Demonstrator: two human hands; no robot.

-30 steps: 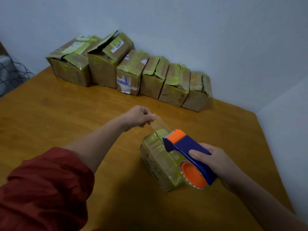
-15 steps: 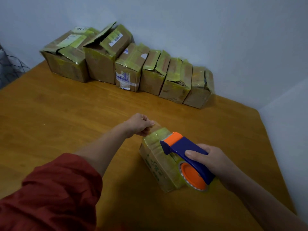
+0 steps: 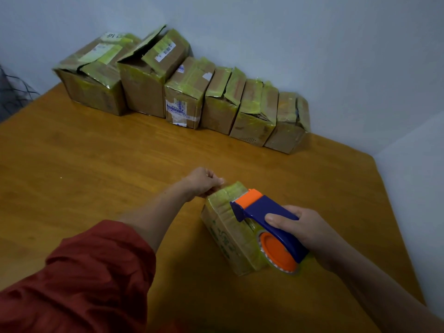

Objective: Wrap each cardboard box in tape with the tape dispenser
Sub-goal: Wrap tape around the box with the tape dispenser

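The left hand (image 3: pixel 204 182) has its fingers bunched, thumb tip against forefinger, right at the far upper edge of the box (image 3: pixel 223 212). The pinch looks to be on the loose end of the tape (image 3: pixel 258 236), though the film there is too clear to make out. The step in hand is probably anchoring that end. To do it well, the fingertips should press the end flat just over the edge beneath them. They should hold it there while the tape dispenser (image 3: pixel 264 210), resting on the box top just right of those fingertips, is drawn toward the body in one straight, taut pull. The right hand (image 3: pixel 305 234) grips the dispenser's handle, thumb across the top and fingers curled round it. A low angle should keep the strip from wrinkling.

The box is small, oblong cardboard, glossy with yellow-green film, with green print on the side below the left wrist. The dispenser is hard plastic: a blue body, an orange block at its nose near the left fingertips, and a round orange hub under the right palm. Well beyond both hands, a row of taped boxes (image 3: pixel 182 92) lines the wall on the smooth wooden table (image 3: pixel 96 164), biggest at the left.
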